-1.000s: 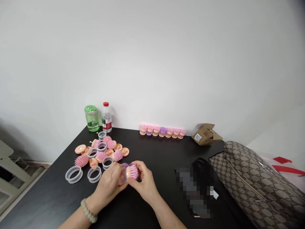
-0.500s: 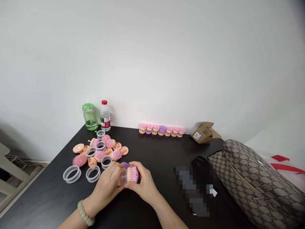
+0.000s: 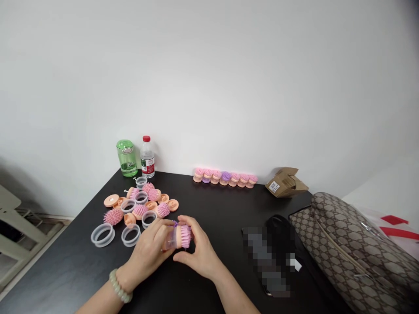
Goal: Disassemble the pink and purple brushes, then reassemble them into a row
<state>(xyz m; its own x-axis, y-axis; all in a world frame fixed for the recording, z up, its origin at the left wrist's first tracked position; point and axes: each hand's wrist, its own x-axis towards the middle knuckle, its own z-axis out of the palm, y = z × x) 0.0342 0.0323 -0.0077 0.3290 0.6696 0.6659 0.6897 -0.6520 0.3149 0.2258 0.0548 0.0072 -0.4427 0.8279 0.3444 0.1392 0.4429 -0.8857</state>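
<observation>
Closest to us are two hands on top of the black table (image 3: 206, 205). Pretend the little brush (image 3: 178, 237) they share is the middle of a clock, and 12 is at the wall (image 3: 209, 87). The left hand (image 3: 150, 244) is at 9 o'clock, with one string of green beads (image 3: 119, 286) on the wrist. Its fingers are curled tight around the clear end of the brush. The right hand (image 3: 200, 249) is near 3 o'clock. Its thumb is spread wide from its fingers and off the brush. The fingers curve behind the pink bristles (image 3: 185, 237); I can't tell if they touch. A bit of purple (image 3: 176, 223) peeks out behind.

One big brown bag (image 3: 356, 253) sits at 3 o'clock. At 10 o'clock is a messy bunch: I count six see-through rings (image 3: 101, 244), six pink brush heads (image 3: 113, 216) and about six peach bits (image 3: 111, 200), some partly hidden.

Farther off, at 2 o'clock, is one bent cardboard box (image 3: 284, 185). Seven finished-looking brushes (image 3: 225, 178) stand in a row at 1 o'clock, six with pink tops and one purple. At 11 o'clock stand one green jug (image 3: 127, 161) and one red-capped bottle (image 3: 148, 163).
</observation>
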